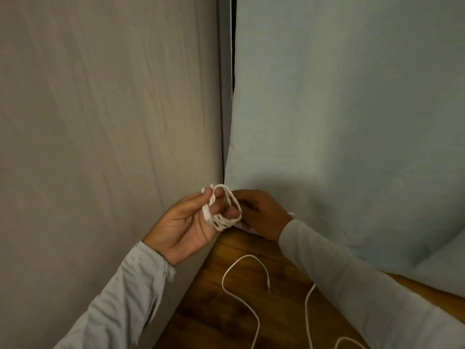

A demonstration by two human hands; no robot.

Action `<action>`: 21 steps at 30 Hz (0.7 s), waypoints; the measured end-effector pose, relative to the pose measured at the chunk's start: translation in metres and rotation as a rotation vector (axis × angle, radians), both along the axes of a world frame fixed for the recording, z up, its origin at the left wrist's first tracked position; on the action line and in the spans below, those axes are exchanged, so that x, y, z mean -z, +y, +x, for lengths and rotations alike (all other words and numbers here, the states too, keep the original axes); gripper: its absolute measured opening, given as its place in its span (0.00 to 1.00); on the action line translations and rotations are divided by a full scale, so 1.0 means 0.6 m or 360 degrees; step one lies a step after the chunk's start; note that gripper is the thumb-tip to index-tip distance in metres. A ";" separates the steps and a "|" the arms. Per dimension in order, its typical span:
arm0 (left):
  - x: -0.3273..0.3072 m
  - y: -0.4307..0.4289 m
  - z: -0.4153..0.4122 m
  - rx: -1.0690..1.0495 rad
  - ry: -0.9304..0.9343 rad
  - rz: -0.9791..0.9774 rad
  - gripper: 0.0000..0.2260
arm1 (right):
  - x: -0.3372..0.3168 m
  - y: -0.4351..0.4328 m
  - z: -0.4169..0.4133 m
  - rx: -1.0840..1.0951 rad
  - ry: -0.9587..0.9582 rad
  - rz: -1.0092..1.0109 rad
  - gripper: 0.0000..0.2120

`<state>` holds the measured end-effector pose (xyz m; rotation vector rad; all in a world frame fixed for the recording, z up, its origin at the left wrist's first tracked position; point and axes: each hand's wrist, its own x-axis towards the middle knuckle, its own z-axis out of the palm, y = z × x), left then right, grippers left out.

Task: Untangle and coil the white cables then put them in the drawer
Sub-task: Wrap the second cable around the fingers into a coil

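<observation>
A small coil of white cable [226, 207] is wrapped in several loops around the fingers of my left hand [187, 224], which is raised palm-up above the far corner of the wooden table [216, 311]. My right hand [261, 212] is just right of the coil, fingers pinched at its edge, with the back of the hand towards me. A second white cable [241, 295] lies loose on the table below my hands, its plug end [268, 285] free. It curves down and runs out of the bottom of the view. No drawer is in view.
A beige cloth [100, 122] hangs at the left and a pale blue cloth [352, 109] at the right, meeting in a dark gap [232, 71] behind my hands. Both cloths drape down to the table's edges.
</observation>
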<state>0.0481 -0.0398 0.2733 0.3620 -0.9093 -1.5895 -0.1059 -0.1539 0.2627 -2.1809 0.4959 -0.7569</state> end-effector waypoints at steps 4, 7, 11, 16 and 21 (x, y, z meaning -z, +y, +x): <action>-0.007 -0.008 -0.002 -0.0480 -0.0012 0.0009 0.13 | 0.038 0.025 0.011 0.0026 0.0238 -0.0083 0.08; 0.000 -0.018 0.004 -0.0709 -0.0230 -0.0078 0.12 | 0.046 0.034 0.011 0.0012 0.0428 -0.0222 0.12; 0.020 -0.025 0.018 -0.1047 -0.0786 -0.0055 0.13 | 0.029 0.043 -0.001 -0.0004 0.0551 -0.0537 0.14; 0.057 -0.032 0.007 -0.1061 -0.1139 0.0291 0.10 | -0.009 0.044 -0.011 -0.0148 0.0612 -0.0813 0.10; 0.070 -0.035 0.015 -0.0793 -0.1244 0.0480 0.16 | -0.044 0.024 -0.015 -0.0281 0.0716 -0.1380 0.10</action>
